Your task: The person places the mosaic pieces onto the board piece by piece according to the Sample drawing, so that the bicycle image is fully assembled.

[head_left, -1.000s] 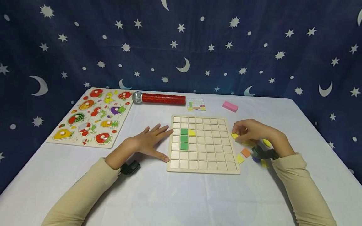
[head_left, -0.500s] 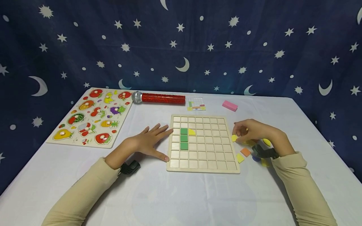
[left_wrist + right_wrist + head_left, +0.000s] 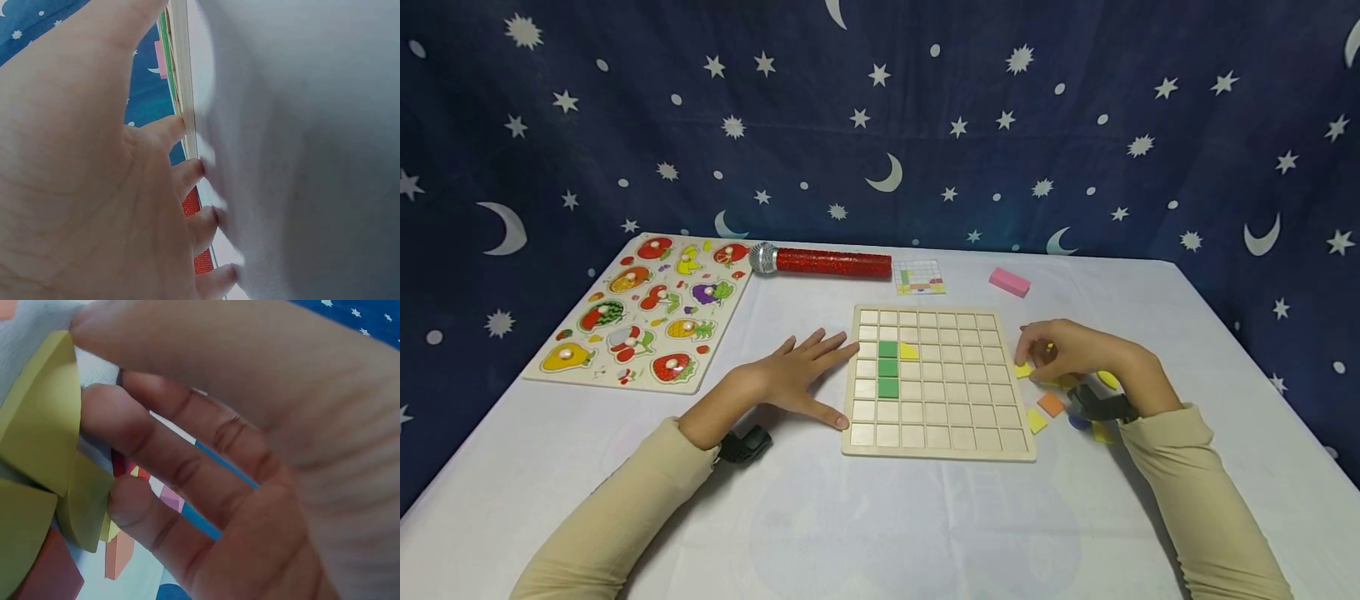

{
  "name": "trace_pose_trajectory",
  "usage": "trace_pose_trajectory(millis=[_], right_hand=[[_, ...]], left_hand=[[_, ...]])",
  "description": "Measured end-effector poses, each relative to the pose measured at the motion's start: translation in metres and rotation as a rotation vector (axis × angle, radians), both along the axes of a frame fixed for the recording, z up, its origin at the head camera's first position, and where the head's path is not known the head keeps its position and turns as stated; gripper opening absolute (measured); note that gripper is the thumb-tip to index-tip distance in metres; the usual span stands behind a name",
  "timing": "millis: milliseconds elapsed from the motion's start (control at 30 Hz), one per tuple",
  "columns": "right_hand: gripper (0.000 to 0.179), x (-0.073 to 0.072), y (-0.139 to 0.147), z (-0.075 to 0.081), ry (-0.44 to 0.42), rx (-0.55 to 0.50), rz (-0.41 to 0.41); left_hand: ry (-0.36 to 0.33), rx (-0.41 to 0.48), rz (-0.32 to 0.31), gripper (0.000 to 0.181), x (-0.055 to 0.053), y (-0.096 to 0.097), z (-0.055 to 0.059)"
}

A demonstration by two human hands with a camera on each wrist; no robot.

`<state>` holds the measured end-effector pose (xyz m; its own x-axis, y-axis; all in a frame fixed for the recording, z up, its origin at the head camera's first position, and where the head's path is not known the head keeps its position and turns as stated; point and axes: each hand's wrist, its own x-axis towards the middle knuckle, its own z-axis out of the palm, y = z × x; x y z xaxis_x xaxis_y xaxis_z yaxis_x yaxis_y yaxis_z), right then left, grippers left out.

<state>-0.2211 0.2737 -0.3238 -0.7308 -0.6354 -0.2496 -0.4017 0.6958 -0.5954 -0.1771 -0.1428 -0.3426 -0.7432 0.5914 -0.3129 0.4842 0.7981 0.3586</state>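
A wooden grid board (image 3: 938, 450) lies on the table, with several green square tiles (image 3: 888, 368) and a yellow quarter-circle tile (image 3: 908, 352) set in its cells. My left hand (image 3: 797, 375) is spread flat at the board's left side, thumb and forefinger tips at the edge. Beyond the right edge my right hand (image 3: 1067, 348) has curled fingers, with another yellow tile (image 3: 1023, 370) at the fingertips. In the right wrist view thumb and forefinger meet the edge of a yellow curved-edge tile (image 3: 47, 412), with more yellow pieces and an orange one beneath.
Yellow square (image 3: 1037, 421), orange square (image 3: 1052, 405) and blue (image 3: 1079, 422) pieces lie below the right hand. Behind the board are a small printed grid card (image 3: 921, 277), a pink block (image 3: 1010, 282) and a red glittery microphone (image 3: 833, 262). A fruit puzzle board (image 3: 640, 308) lies at left.
The yellow tile at my right fingertips has turned and shifted slightly toward me, and the right fingers have moved a little with it. My left hand and the board stay in place.
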Motion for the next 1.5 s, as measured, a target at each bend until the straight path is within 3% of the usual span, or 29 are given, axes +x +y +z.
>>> trace_pose_trajectory(millis=[200, 467, 1033, 1333, 1500], right_hand=[[0.027, 0.000, -0.001, -0.002, 0.001, 0.011, -0.020], [0.021, 0.002, -0.001, 0.003, 0.003, 0.031, -0.036], [0.019, 0.005, -0.031, 0.010, 0.111, -0.057, 0.098], [0.020, -0.002, -0.060, 0.004, 0.057, -0.022, 0.134], [0.019, -0.001, -0.075, 0.005, 0.059, -0.010, 0.197]], left_hand=[[-0.001, -0.003, 0.003, 0.110, 0.002, -0.001, 0.000], [0.000, -0.001, 0.009, 0.110, 0.003, -0.003, -0.001], [0.011, -0.017, 0.011, 0.111, -0.002, -0.002, 0.001], [0.005, -0.008, 0.007, 0.110, -0.001, -0.001, -0.001], [0.004, -0.010, 0.005, 0.109, 0.000, 0.000, -0.001]])
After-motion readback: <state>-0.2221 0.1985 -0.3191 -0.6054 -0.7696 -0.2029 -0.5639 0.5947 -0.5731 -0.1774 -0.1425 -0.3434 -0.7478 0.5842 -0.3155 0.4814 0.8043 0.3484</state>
